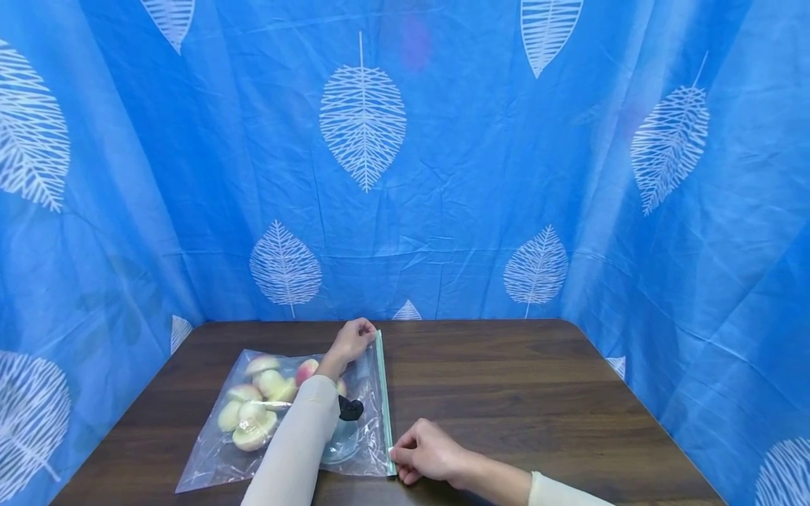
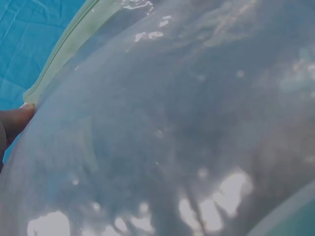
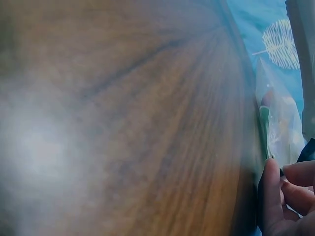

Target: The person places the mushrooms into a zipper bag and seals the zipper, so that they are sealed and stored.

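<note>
A clear zip bag (image 1: 211, 450) lies flat on the table, its pale green zip strip (image 1: 383, 393) running along the right edge. Inside show several pale fruit pieces with red skin (image 1: 253, 429). My left hand (image 1: 350, 341) reaches across the bag and pinches the far end of the strip; in the left wrist view a fingertip (image 2: 19, 118) meets the strip's end, and the bag's film fills most of that view. At the near end, my right hand (image 1: 430, 450) pinches the strip's corner between thumb and fingers. My left forearm hides part of the fruit.
Dark wooden table (image 1: 506, 393) extends to the right of the bag. A round, clear bluish shape (image 1: 342, 450) shows at the bag's near side; whether it is inside cannot be told. A black object (image 1: 351, 409) sits by the left wrist. Blue leaf-print curtains (image 1: 455, 176) surround the table.
</note>
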`<action>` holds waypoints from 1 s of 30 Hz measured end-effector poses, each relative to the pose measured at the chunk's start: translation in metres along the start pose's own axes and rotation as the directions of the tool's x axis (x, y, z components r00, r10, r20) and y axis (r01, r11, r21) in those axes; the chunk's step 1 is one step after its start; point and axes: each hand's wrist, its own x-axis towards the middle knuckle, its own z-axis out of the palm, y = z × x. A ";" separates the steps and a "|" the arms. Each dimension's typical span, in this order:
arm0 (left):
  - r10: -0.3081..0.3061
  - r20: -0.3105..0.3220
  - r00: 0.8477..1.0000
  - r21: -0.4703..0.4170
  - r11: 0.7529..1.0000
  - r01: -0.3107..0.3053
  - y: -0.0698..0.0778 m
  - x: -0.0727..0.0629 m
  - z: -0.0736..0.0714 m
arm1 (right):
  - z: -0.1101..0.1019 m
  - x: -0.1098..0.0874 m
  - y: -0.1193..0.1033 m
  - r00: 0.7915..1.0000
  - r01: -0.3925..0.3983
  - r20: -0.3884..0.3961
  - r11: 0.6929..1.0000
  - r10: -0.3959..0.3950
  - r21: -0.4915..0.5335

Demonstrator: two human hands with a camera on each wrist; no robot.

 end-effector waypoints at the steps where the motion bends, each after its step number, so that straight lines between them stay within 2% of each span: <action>1: -0.002 -0.003 1.000 0.001 1.000 0.002 0.000 0.000 0.000 | 0.000 -0.001 0.000 1.000 -0.004 0.001 1.000 0.004 0.001; 7: -0.029 -0.002 1.000 0.005 1.000 0.029 -0.001 0.003 -0.001 | 0.001 -0.006 0.002 1.000 -0.011 -0.008 1.000 0.011 0.008; 15: 0.013 0.022 1.000 0.031 0.999 -0.014 0.001 0.006 0.002 | 0.000 -0.013 -0.001 1.000 0.008 0.005 1.000 -0.008 -0.019; 20: 0.018 0.041 0.999 0.055 0.998 -0.020 -0.002 0.005 0.008 | 0.003 -0.014 0.000 1.000 0.013 0.013 1.000 -0.012 -0.015; 28: -0.037 -0.001 0.999 0.077 0.996 0.037 -0.006 0.005 0.002 | 0.007 -0.009 0.000 1.000 -0.014 0.018 1.000 0.014 -0.026; 30: -0.034 -0.008 0.999 0.101 0.994 0.035 -0.006 0.007 -0.001 | 0.005 -0.007 -0.001 0.999 -0.017 0.027 1.000 0.018 -0.023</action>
